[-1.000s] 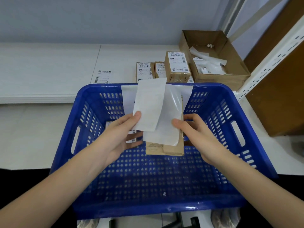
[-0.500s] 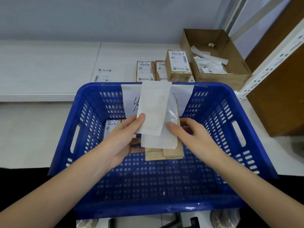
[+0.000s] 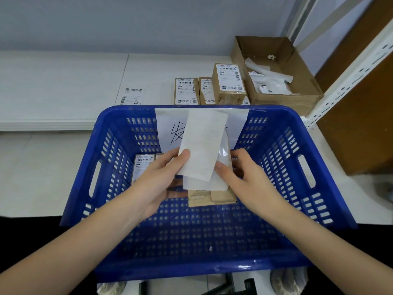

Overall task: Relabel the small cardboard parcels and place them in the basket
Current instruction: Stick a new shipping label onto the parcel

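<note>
Both hands have dropped lower inside the blue basket [image 3: 319,167], label step underway; small cardboard parcel [image 3: 212,198] gripped by the right hand [image 3: 244,177]; left hand [image 3: 161,177] pinches the white label [image 3: 202,145]; next, likely, pressing it flat onto the parcel.

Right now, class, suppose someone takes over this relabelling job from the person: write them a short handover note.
Left hand: pinches the white paper label sheet by its lower corner.
Right hand: grips the small brown cardboard parcel, with glossy backing over it, above the blue plastic basket.
Done: at least one labelled parcel lies in the basket.
Left: finish labelling the held parcel and drop it in; then the three labelled parcels on the white table, beside the open cardboard box of peeled backings.
</note>
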### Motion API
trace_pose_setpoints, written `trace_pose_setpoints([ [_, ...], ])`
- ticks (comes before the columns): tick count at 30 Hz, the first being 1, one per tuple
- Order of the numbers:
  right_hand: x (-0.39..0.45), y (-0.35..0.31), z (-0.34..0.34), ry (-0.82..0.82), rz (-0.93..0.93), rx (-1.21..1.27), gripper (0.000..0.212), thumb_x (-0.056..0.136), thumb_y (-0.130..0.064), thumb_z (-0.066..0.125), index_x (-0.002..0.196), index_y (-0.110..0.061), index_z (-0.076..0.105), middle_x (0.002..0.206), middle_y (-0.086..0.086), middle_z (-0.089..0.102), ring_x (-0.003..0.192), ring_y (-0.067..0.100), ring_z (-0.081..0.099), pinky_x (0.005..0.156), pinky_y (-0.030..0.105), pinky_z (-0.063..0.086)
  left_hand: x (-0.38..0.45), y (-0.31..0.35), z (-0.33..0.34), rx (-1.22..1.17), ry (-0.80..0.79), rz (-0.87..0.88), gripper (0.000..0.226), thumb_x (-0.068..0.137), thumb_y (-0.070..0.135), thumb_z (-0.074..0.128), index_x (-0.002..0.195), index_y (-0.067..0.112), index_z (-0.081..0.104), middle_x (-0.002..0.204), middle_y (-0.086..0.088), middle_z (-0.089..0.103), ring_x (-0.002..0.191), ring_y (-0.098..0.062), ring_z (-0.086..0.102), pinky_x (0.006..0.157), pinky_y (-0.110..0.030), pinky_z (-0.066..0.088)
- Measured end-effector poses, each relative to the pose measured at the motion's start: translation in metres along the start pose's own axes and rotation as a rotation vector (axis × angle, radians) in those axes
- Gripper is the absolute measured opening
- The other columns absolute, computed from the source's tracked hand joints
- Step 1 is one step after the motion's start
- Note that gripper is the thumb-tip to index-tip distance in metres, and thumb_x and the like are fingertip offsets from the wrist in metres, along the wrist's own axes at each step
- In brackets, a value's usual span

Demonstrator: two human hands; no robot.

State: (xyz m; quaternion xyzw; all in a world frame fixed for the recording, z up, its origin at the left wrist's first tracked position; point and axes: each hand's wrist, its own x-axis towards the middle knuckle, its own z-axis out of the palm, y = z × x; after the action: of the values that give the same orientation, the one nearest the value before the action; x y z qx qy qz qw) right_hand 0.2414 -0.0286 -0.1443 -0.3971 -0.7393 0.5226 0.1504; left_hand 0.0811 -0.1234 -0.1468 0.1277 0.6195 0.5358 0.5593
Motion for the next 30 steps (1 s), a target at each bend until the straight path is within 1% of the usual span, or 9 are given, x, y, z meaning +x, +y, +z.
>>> trace_pose_setpoints([
  [4,-0.002,-0.004,-0.001,0.031,-0.056,-0.093,0.028,0.098,-0.034,0.042,0.093,-0.007,0.047,0.083,0.006,0.063,0.069,0.016,0.059,0.062,0.033,0.049,0.0,-0.004,0.001,0.022,0.018,0.019,0.034,0.091,0.041,0.056,0.123,0.029,0.06,0.111,-0.001,0.071,0.101,-0.025,0.068,0.078,-0.042,0.058],
  [6,-0.003,-0.006,-0.003,0.055,-0.075,-0.156,0.028,0.1,-0.031,0.038,0.088,-0.007,0.047,0.079,0.014,0.061,0.065,0.023,0.054,0.06,0.036,0.046,0.001,-0.006,0.001,0.024,0.033,0.019,0.035,0.091,0.043,0.056,0.124,0.031,0.058,0.107,0.003,0.072,0.099,-0.022,0.068,0.084,-0.045,0.057],
  [11,-0.004,-0.006,-0.002,0.11,-0.09,-0.153,0.028,0.1,-0.029,0.04,0.094,-0.004,0.05,0.085,0.016,0.063,0.078,0.03,0.061,0.067,0.045,0.049,0.0,-0.004,0.002,0.036,0.034,0.074,0.039,0.088,0.043,0.058,0.125,0.031,0.056,0.097,0.008,0.074,0.085,-0.012,0.071,0.077,-0.037,0.059],
  [13,-0.002,-0.005,-0.003,0.137,-0.074,-0.11,0.026,0.099,-0.028,0.043,0.097,-0.004,0.051,0.087,0.015,0.063,0.08,0.028,0.062,0.068,0.043,0.051,0.0,-0.002,0.002,0.036,0.032,0.095,0.041,0.087,0.043,0.059,0.126,0.033,0.054,0.097,0.008,0.073,0.083,-0.01,0.071,0.073,-0.035,0.059],
  [16,0.002,-0.003,-0.005,0.169,-0.058,0.048,0.018,0.097,-0.023,0.049,0.103,-0.006,0.055,0.095,0.007,0.066,0.087,0.018,0.065,0.072,0.033,0.056,0.0,-0.001,0.004,0.025,0.013,0.119,0.048,0.083,0.046,0.062,0.129,0.04,0.052,0.11,0.005,0.069,0.099,-0.015,0.067,0.082,-0.039,0.056],
  [20,0.003,-0.009,-0.008,0.206,-0.057,0.204,0.016,0.096,-0.013,0.052,0.101,0.001,0.058,0.097,0.012,0.066,0.087,0.014,0.064,0.062,0.015,0.053,0.002,-0.001,0.003,-0.022,-0.007,0.149,0.061,0.07,0.053,0.064,0.129,0.044,0.052,0.119,0.006,0.066,0.111,-0.017,0.062,0.09,-0.047,0.053],
  [24,0.007,-0.012,-0.013,0.236,-0.08,0.194,0.008,0.093,-0.014,0.057,0.094,-0.008,0.062,0.092,-0.003,0.067,0.084,0.008,0.065,0.069,0.023,0.057,0.007,0.002,0.003,-0.119,-0.032,0.148,0.054,0.076,0.047,0.062,0.128,0.036,0.054,0.119,0.005,0.067,0.112,-0.019,0.062,0.072,-0.035,0.058],
  [27,0.009,-0.011,-0.015,0.286,-0.083,0.175,0.006,0.09,-0.014,0.062,0.092,-0.011,0.059,0.091,-0.002,0.068,0.082,0.009,0.066,0.072,0.031,0.058,0.009,0.005,0.004,-0.181,-0.046,0.137,0.05,0.078,0.044,0.061,0.127,0.033,0.056,0.118,0.003,0.068,0.11,-0.02,0.064,0.069,-0.035,0.059],
  [30,0.01,-0.01,-0.017,0.319,-0.102,0.259,0.028,0.086,-0.011,0.067,0.104,-0.022,0.05,0.085,-0.003,0.071,0.082,0.01,0.069,0.076,0.033,0.058,0.011,0.009,0.004,-0.22,-0.053,0.123,0.05,0.078,0.044,0.061,0.126,0.03,0.056,0.116,0.0,0.069,0.105,-0.021,0.067,0.065,-0.035,0.058],
])
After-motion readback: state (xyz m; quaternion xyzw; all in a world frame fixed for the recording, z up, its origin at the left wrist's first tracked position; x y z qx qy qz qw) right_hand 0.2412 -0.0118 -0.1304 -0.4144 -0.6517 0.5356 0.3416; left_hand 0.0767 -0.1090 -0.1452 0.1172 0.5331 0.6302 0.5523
